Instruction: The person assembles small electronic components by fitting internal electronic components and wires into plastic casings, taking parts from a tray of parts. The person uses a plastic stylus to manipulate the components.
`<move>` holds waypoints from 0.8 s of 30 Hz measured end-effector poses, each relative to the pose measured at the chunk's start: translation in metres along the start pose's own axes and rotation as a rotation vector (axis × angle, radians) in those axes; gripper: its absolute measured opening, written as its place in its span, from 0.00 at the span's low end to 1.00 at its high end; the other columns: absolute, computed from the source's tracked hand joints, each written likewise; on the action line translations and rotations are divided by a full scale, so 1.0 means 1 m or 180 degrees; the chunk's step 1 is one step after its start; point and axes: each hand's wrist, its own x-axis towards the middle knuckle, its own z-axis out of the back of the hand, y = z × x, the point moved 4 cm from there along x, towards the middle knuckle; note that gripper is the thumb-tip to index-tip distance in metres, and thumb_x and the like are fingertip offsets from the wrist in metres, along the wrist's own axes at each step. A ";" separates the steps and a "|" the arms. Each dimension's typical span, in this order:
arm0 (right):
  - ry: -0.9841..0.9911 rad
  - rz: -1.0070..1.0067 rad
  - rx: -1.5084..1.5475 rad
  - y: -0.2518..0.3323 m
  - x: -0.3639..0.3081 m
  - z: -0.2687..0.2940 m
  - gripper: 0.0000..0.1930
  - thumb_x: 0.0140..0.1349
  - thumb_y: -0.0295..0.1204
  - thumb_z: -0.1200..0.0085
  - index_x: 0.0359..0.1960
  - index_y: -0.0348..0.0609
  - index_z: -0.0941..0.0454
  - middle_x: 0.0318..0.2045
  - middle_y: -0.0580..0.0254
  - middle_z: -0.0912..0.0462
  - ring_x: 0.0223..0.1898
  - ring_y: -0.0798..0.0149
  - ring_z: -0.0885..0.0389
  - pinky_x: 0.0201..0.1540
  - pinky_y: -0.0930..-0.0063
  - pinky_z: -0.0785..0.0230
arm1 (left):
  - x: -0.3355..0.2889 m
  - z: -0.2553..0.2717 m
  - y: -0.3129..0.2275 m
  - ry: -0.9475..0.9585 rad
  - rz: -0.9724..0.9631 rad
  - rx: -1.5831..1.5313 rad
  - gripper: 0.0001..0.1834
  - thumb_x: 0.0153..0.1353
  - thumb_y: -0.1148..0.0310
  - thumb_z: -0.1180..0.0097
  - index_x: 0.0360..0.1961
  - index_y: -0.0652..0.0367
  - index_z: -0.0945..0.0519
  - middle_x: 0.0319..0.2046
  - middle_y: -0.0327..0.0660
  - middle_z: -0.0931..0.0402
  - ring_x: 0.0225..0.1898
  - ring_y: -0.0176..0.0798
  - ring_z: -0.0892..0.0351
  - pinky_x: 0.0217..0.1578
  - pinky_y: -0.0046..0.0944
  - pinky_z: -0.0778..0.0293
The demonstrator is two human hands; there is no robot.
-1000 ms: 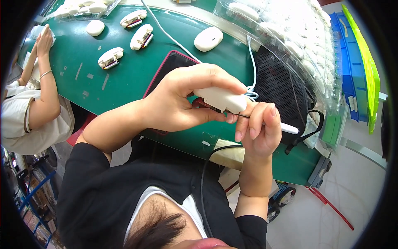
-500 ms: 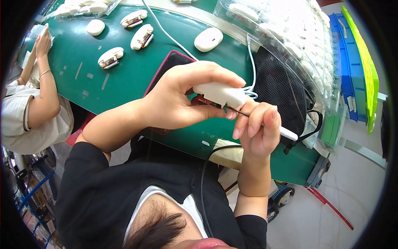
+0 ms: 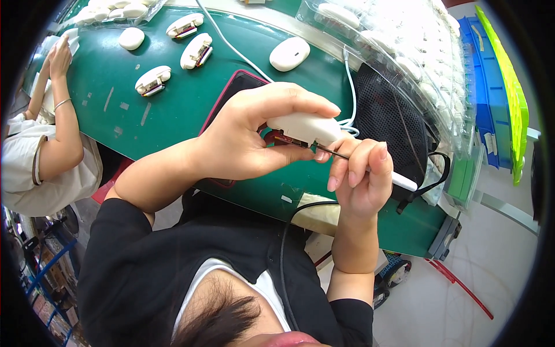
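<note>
An oval white plastic casing (image 3: 309,125) is held up over the green table, its lower edge gaping with red and dark inner parts showing. My left hand (image 3: 240,136) grips it between fingers above and thumb below. In my right hand (image 3: 367,182) is a slim tool (image 3: 403,181) with a white handle and a thin dark shaft. The fingers are curled round it, and its tip meets the casing's open edge; whether the tip goes inside I cannot tell. Behind my left hand lies a dark phone (image 3: 237,87) with a pink-red rim.
Several half-open casings (image 3: 153,81) and a closed white casing (image 3: 290,54) rest on the green table (image 3: 121,110). Clear trays (image 3: 404,63) of white casings and a black mesh bag (image 3: 387,110) stand at right. A white cable (image 3: 231,49) crosses behind. Another person's hands (image 3: 59,55) are far left.
The casing and my left hand have shifted very slightly left. The tool has tilted a little, and slightly more of its shaft shows between the casing and my right fingers.
</note>
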 end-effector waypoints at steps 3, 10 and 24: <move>0.0009 -0.0002 0.0021 -0.001 0.000 -0.001 0.27 0.72 0.40 0.77 0.16 0.46 0.35 0.11 0.53 0.28 0.31 0.55 0.26 0.47 0.62 0.35 | 0.000 -0.001 0.000 -0.0007 0.0023 -0.0042 0.25 0.43 0.81 0.35 0.46 0.60 0.24 0.38 0.42 0.22 0.40 0.38 0.21 0.41 0.34 0.27; -0.0131 0.0014 0.0147 -0.001 0.000 -0.002 0.27 0.72 0.39 0.79 0.16 0.47 0.36 0.12 0.55 0.28 0.33 0.55 0.26 0.45 0.63 0.35 | -0.008 -0.005 0.009 0.0083 0.0947 -0.1065 0.27 0.46 0.82 0.36 0.51 0.67 0.28 0.42 0.43 0.24 0.44 0.30 0.25 0.44 0.30 0.27; -0.0031 0.0279 -0.0138 0.003 0.000 -0.001 0.26 0.72 0.40 0.80 0.17 0.47 0.37 0.13 0.56 0.27 0.34 0.55 0.26 0.43 0.63 0.35 | -0.007 -0.006 0.013 0.0055 0.1350 -0.1386 0.27 0.47 0.79 0.35 0.51 0.68 0.28 0.41 0.41 0.23 0.41 0.27 0.25 0.43 0.28 0.27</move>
